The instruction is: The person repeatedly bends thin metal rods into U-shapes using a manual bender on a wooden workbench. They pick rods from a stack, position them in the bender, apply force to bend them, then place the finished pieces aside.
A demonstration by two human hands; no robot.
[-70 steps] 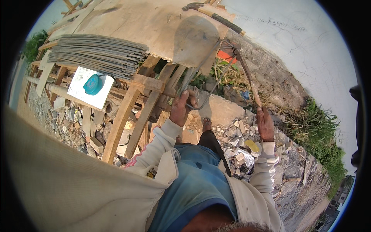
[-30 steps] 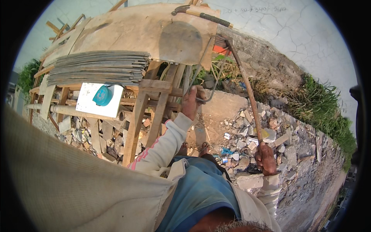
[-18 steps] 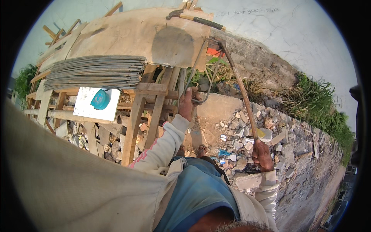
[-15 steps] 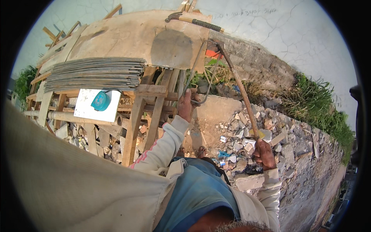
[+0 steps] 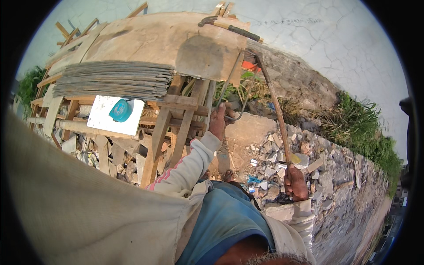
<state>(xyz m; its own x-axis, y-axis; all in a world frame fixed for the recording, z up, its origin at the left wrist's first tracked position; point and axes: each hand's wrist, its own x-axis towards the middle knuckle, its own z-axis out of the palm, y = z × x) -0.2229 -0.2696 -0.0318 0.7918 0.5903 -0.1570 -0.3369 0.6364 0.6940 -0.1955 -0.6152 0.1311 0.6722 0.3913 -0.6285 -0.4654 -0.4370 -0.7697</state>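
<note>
My left hand (image 5: pixel 217 120) is closed around the lower part of a thin steel rod (image 5: pixel 227 84), bent into a narrow loop beside the workbench's right end. Over on the right, my right hand (image 5: pixel 297 183) grips the lower end of a long rusty metal bar (image 5: pixel 277 104). This bar slants up and left, and its top meets the rod near the bench corner. How the two engage there is too small to tell. A claw hammer (image 5: pixel 230 29) with a black grip lies on the bench top, just above that corner.
A bundle of straight steel rods (image 5: pixel 115 79) lies along the wooden workbench (image 5: pixel 145 37). Nearer me, a teal tape measure (image 5: pixel 120 110) rests on a white board (image 5: pixel 95 118). Broken rubble (image 5: pixel 274 159) covers the ground by my feet. Behind is a cracked pale wall (image 5: pixel 322 44), with green plants (image 5: pixel 357 119) at right.
My right hand has come left and slightly toward me, swinging the bar's lower end with it. My left hand keeps its hold on the bent rod. The whole view has shifted slightly.
</note>
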